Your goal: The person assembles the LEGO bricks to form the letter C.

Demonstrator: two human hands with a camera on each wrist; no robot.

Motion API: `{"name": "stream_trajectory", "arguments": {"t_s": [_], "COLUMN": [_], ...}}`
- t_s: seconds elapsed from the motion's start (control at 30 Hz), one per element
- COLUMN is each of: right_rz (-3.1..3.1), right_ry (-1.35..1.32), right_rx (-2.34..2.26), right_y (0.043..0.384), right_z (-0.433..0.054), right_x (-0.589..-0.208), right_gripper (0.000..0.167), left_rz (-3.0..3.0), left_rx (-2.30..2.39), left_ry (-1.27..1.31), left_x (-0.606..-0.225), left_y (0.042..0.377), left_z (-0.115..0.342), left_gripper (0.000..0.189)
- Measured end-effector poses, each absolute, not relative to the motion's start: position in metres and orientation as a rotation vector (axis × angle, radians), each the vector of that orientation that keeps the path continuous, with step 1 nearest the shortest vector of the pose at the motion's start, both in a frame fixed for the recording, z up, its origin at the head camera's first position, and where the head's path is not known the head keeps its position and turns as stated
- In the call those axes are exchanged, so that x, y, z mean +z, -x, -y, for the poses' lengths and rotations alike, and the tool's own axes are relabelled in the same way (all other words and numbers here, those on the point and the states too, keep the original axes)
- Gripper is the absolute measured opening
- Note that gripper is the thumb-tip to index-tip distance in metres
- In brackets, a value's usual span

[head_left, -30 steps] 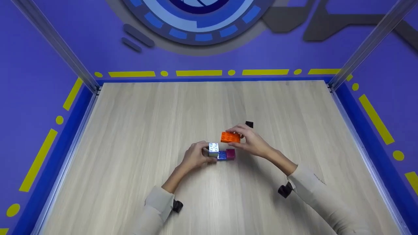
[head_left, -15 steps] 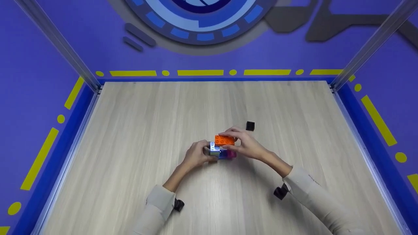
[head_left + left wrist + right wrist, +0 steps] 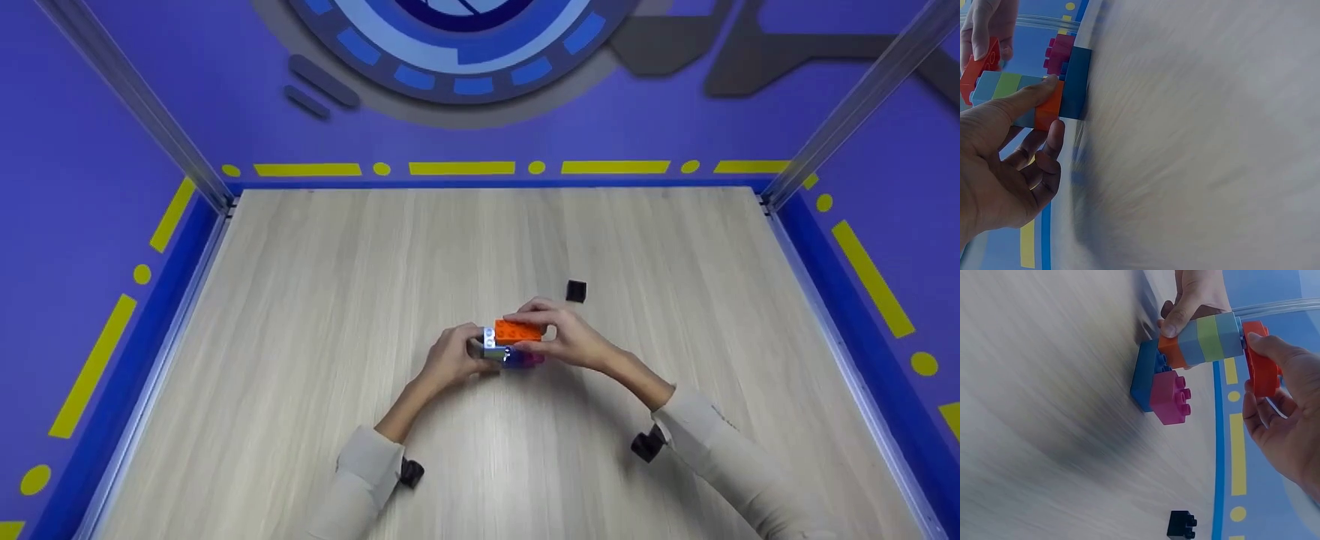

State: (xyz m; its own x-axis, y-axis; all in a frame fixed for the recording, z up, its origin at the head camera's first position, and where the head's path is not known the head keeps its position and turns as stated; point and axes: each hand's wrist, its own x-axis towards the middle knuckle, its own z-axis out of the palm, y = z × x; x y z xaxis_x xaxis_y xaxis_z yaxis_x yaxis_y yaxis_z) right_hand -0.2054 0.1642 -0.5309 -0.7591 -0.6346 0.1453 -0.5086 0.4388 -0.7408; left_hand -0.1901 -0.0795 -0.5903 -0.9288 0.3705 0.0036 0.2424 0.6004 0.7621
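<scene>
My left hand (image 3: 451,354) grips a tower of small bricks from the side, thumb on its lower part. In the right wrist view the tower has an orange brick (image 3: 1172,353) low down, a green brick (image 3: 1210,338) in the middle and a light blue brick (image 3: 1229,333) on top. It stands on one end of a long blue brick (image 3: 1143,377); a pink brick (image 3: 1167,399) sits on the other end. My right hand (image 3: 574,337) pinches a long orange-red brick (image 3: 517,331) over the tower top, overhanging towards the pink brick. Whether it is fully seated I cannot tell.
A small black brick (image 3: 576,291) lies on the wooden table (image 3: 337,262) behind my right hand. Blue panel walls (image 3: 480,142) edge the table at the back and sides. Dark wrist cameras stick out below both sleeves.
My right hand has carried the orange-red brick left and down onto the tower top, covering some of its studs. My left hand stays at the tower.
</scene>
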Motion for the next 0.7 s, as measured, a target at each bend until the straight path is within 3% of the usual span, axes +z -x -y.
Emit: {"name": "stream_trajectory", "arguments": {"t_s": [0.7], "right_rz": [-2.468], "right_ry": [0.99], "right_rx": [-1.158], "right_y": [0.205], "right_z": [-0.1607], "right_x": [-0.5212], "right_gripper": [0.045], "left_rz": [-2.656], "left_rx": [1.264], "left_ry": [-0.482], "left_x": [-0.59], "left_y": [0.1894], "left_z": [0.0781], "left_gripper": [0.04]}}
